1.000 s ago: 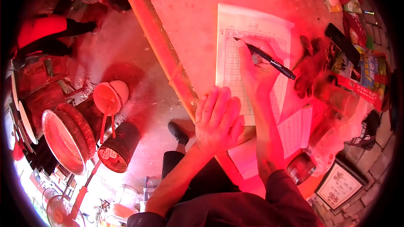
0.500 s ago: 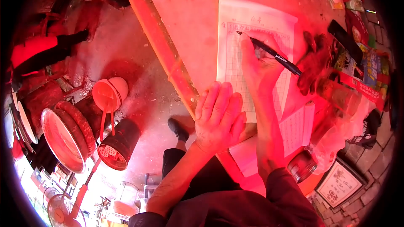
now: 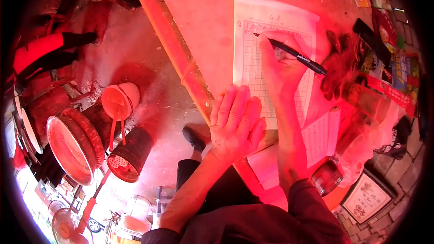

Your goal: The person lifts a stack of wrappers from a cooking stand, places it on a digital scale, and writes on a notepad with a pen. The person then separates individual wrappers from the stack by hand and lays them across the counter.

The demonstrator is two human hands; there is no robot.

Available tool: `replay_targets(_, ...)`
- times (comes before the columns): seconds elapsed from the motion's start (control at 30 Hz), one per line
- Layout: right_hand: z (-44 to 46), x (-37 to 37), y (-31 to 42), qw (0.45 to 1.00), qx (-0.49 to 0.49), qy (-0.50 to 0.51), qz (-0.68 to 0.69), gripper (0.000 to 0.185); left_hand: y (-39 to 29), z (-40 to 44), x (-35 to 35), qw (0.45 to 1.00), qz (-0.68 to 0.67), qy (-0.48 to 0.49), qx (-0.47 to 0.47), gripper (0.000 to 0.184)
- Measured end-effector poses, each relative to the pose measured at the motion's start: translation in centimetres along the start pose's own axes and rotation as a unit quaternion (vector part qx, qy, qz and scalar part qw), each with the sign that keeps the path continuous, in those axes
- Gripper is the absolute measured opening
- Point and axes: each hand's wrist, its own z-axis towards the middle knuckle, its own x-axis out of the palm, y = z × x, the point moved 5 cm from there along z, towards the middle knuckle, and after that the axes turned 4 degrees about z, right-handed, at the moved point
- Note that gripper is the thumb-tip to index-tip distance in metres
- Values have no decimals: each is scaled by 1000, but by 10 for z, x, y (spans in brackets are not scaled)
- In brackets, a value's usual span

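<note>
One gridded paper (image 3: pixel 249 72), on our table (image 3: pixel 199 18). One black pen (image 3: pixel 302 58), gripped in our right hand (image 3: pixel 281 70), tip at the paper's upper left. Our left hand (image 3: pixel 236 124): fingers outstretched, at the paper's lower left.

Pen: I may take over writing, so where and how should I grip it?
I'd probably pinch the rear end of the pen, coming from the picture's right: its slim barrel slants out past the right hand there, while the tip points at the notebook page.
</note>
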Motion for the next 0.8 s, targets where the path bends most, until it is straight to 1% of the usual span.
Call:
replay_targets(0.07, 0, 1, 1, 1000, -5, 0, 3, 10, 0, 0, 0, 1000, -1, 4, -3, 46)
replay_targets(0.17, 1, -2, -1, 999, 16, -22, 26, 10, 0, -1, 1, 1000, 1, 1, -3, 45)
replay_targets(0.27, 2, -1, -4, 1000, 12, -15, -5, 10, 1, -1, 1, 1000, 2, -1, -1, 45)
replay_targets(0.37, 1, 0, -5, 999, 21, -16, 32, 10, 1, 0, 2, 1000, 0, -7, 3, 45)
replay_targets(0.47, 6, -6, 2, 998, -18, -33, 44, 6, 2, 1, 1, 1000, -4, -15, 6, 45)
replay_targets(0.57, 13, -19, -2, 988, 60, -60, 131, 2, 1, -2, 2, 1000, -7, -18, 8, 45)
replay_targets(0.67, 20, -23, 6, 964, 102, -85, 228, 6, -1, -3, 2, 999, -7, -37, 20, 45)
replay_targets(0.7, 21, -30, 8, 970, 103, -75, 206, 17, -2, -2, 2, 998, -9, -47, 27, 45)
replay_targets(0.73, 21, -39, 12, 989, 117, -45, 83, 21, -2, -3, 4, 999, -8, -45, 28, 46)
replay_targets(0.77, 19, -51, 16, 990, 132, -16, -42, 25, -3, -5, 5, 999, -7, -42, 28, 48)
replay_targets(0.8, 16, -61, 21, 975, 145, 12, -166, 29, -3, -6, 5, 999, -7, -39, 30, 49)
